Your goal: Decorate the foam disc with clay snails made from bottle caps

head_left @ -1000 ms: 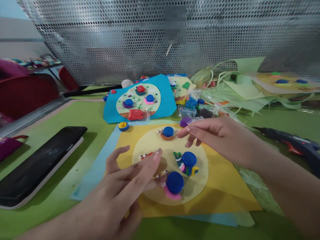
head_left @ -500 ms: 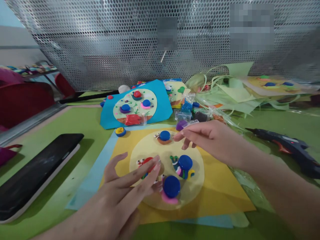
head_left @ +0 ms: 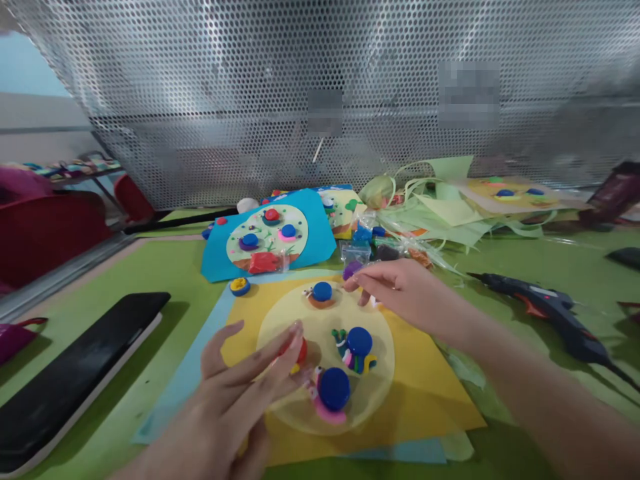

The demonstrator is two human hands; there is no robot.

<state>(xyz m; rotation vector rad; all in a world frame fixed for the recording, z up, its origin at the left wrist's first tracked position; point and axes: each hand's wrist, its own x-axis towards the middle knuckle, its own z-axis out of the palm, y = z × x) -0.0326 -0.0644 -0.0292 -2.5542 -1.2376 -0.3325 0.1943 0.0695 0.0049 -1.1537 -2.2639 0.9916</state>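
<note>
Shifted since the earlier frame: left hand (head_left: 225,400), fingers now over the eyes of the red-capped snail (head_left: 301,350); grip open, contact unclear. Right hand (head_left: 410,293): fingertips bunched beside the orange snail (head_left: 323,292), grip contents indeterminable. Both snails: on pale disc (head_left: 370,407), yellow sheet (head_left: 430,407), green bench (head_left: 185,270).

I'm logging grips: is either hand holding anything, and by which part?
No hold shows: the left hand spreads over the round red cap; whether the right hand pinches something tiny cannot be told.
</note>
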